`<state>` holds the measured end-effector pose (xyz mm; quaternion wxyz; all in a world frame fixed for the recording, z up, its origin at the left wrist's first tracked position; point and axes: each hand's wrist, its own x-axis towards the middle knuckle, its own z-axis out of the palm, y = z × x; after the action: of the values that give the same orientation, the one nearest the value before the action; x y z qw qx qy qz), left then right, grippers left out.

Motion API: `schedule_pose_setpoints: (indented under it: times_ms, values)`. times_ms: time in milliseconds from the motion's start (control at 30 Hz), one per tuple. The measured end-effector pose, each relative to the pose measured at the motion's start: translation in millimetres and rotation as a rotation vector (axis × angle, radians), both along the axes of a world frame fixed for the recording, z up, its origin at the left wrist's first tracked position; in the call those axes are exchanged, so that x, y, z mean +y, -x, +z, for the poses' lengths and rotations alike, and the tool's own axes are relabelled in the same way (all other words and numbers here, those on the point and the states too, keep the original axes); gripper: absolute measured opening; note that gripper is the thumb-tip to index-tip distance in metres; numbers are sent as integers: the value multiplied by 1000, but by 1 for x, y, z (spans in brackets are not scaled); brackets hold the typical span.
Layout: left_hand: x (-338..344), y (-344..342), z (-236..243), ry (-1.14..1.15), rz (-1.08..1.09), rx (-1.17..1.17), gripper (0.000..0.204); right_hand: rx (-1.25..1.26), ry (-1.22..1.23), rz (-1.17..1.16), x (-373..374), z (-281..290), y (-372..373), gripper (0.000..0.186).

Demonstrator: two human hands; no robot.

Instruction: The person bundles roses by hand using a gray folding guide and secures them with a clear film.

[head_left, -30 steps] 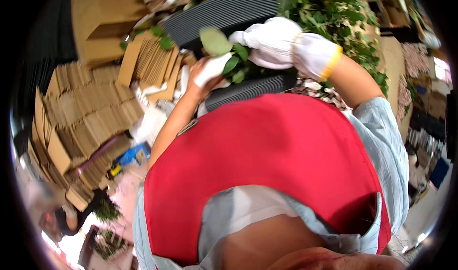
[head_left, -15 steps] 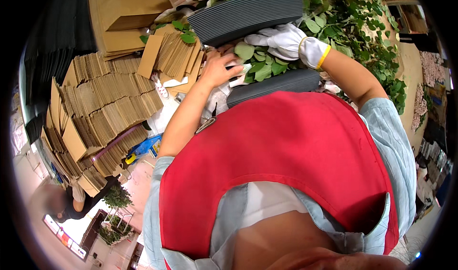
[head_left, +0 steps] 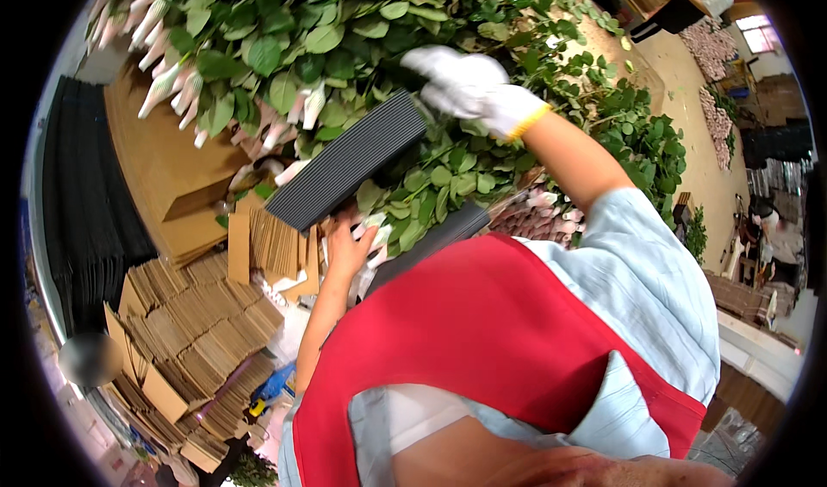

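My left hand (head_left: 347, 246) was at the wrapped buds (head_left: 377, 226), between two black ribbed panels (head_left: 349, 161); couldn't tell if that grip was closed. My gloved right hand (head_left: 465, 84) blurred above leafy stems (head_left: 435, 190), grip unreadable too. Stems looked light and springy, buds soft, likely easy to bruise: stem hold best. Tan table (head_left: 613, 55) past the foliage, stacked cardboard (head_left: 198, 315) left, window (head_left: 758, 35) far right.

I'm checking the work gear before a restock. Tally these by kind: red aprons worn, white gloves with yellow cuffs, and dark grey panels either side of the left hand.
Red apron: 1
White glove, on the right hand: 1
Dark grey panels: 2
Total: 4
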<state>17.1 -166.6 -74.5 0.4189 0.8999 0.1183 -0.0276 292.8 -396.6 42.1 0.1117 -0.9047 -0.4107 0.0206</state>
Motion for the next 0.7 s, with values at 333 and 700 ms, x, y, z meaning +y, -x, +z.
schedule_pose_setpoints:
  times_ms: [333,700]
  values:
    - [6,-2,7,-256,-123,-137,45,315,-728,-665,-100,142,-24,31]
    - [7,2,-12,-41,-70,-268,58,-212,-95,324,-23,82,84,23]
